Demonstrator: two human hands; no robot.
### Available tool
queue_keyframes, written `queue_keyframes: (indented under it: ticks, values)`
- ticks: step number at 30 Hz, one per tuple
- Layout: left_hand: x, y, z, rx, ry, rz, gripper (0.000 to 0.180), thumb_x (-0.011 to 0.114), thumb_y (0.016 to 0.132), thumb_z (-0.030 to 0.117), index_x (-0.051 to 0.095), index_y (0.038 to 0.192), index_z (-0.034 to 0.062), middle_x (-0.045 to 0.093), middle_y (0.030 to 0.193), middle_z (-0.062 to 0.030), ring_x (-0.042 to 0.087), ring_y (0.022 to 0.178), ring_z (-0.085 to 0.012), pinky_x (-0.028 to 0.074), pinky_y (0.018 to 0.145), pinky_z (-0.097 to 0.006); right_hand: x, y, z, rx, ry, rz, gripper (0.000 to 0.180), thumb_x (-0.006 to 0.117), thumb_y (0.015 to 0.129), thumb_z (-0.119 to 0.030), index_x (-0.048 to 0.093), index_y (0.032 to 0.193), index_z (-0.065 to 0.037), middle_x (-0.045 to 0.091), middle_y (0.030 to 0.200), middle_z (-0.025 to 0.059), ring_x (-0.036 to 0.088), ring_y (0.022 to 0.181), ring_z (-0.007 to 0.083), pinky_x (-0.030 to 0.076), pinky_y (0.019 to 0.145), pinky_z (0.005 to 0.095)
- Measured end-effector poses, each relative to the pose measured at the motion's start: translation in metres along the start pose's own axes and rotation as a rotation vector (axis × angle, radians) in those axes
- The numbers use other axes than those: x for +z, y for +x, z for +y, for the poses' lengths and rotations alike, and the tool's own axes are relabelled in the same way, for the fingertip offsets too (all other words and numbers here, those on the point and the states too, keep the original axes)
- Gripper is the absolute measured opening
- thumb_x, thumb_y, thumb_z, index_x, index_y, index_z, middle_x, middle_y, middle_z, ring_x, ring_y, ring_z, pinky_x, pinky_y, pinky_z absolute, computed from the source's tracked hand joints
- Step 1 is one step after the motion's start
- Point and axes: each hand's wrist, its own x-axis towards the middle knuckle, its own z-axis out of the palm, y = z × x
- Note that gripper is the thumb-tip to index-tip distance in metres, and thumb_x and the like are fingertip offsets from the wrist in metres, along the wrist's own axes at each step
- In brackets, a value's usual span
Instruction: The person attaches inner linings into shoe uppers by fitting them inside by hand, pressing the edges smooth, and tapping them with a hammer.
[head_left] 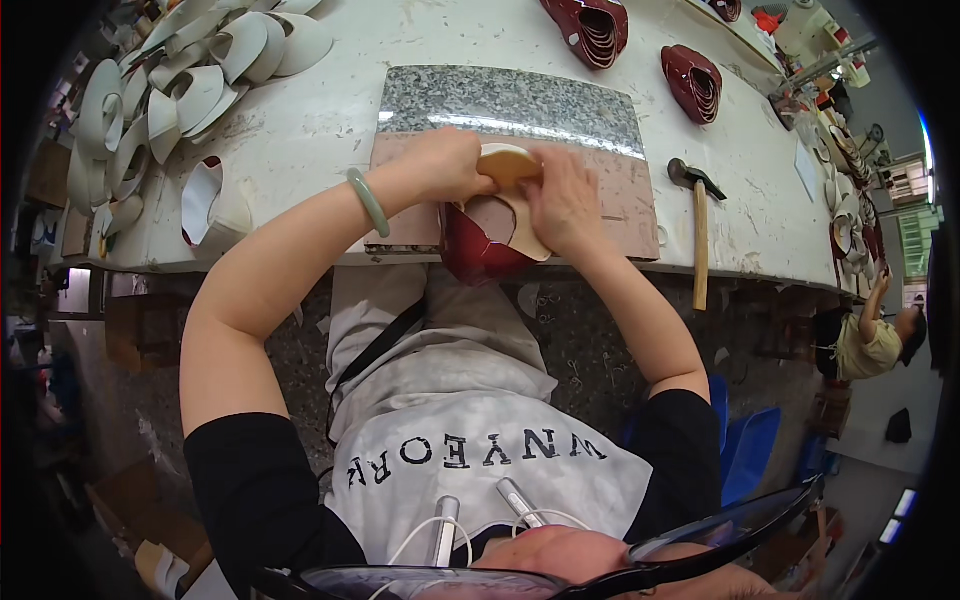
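My left hand (445,165) and my right hand (563,200) both grip a dark red shoe upper (475,250) with a beige lining, held at the near edge of a granite slab (510,100) on the white workbench (300,130). The left hand presses the beige top part from the left. From the right, the other hand's fingers pinch the lining edge. A pale green bangle (368,202) sits on my left wrist.
A hammer (698,230) with a wooden handle lies right of the slab. Several white curved shoe pieces (170,90) pile at the left. Stacks of dark red uppers (692,82) lie at the back. Another person (875,335) works at far right.
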Motion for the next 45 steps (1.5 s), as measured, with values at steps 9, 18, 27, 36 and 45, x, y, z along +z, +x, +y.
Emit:
queue_keyframes:
  ticks: [9,18,27,36,45]
  values:
    - [0.001,0.012,-0.012,0.035,-0.036,-0.079,0.045,0.069,0.077,0.046,0.073,0.081,0.0020,0.067,0.073,-0.0194,0.067,0.070,-0.0327,0.052,0.068,-0.040,-0.028,-0.022,0.026,-0.528,-0.128,-0.433,0.056,0.049,0.094,-0.030,0.034,0.145,-0.013,0.027,0.155,0.0031,0.019,0.145,0.0162,0.015,0.116,0.0467]
    - [0.002,-0.017,-0.013,0.151,-0.054,-0.107,0.033,0.069,0.077,0.025,0.067,0.100,0.0008,0.068,0.093,-0.0194,0.065,0.088,-0.0351,0.050,0.079,-0.041,-0.030,0.023,0.005,-0.395,-0.194,-0.110,0.073,0.057,0.091,-0.040,0.026,0.149,-0.010,0.026,0.155,0.0081,0.016,0.146,0.0197,0.009,0.118,0.0464]
    - [-0.022,-0.020,-0.012,0.289,0.147,-0.041,0.029,0.075,0.071,0.021,0.067,0.092,0.0033,0.067,0.090,-0.0146,0.063,0.088,-0.0306,0.048,0.072,-0.039,-0.005,0.024,-0.008,-0.140,0.129,-0.220,0.026,0.069,0.076,-0.017,0.064,0.099,-0.007,0.066,0.094,0.0107,0.058,0.093,0.0313,0.043,0.083,0.0443]
    - [-0.029,-0.010,-0.026,0.048,-0.023,-0.255,0.034,0.076,0.073,0.032,0.071,0.083,-0.0002,0.068,0.079,-0.0187,0.067,0.075,-0.0318,0.053,0.069,-0.039,-0.023,0.059,-0.025,-0.098,0.031,-0.391,0.029,0.062,0.085,-0.036,0.068,0.089,-0.007,0.067,0.080,0.0141,0.063,0.080,0.0331,0.049,0.071,0.0428]
    - [-0.022,-0.011,-0.023,-0.037,0.001,-0.232,0.037,0.075,0.072,0.034,0.070,0.082,-0.0012,0.067,0.076,-0.0197,0.065,0.072,-0.0319,0.050,0.066,-0.039,-0.021,0.072,-0.028,-0.179,-0.132,-0.585,0.038,0.060,0.086,-0.041,0.069,0.084,-0.005,0.067,0.076,0.0152,0.064,0.075,0.0345,0.049,0.068,0.0450]
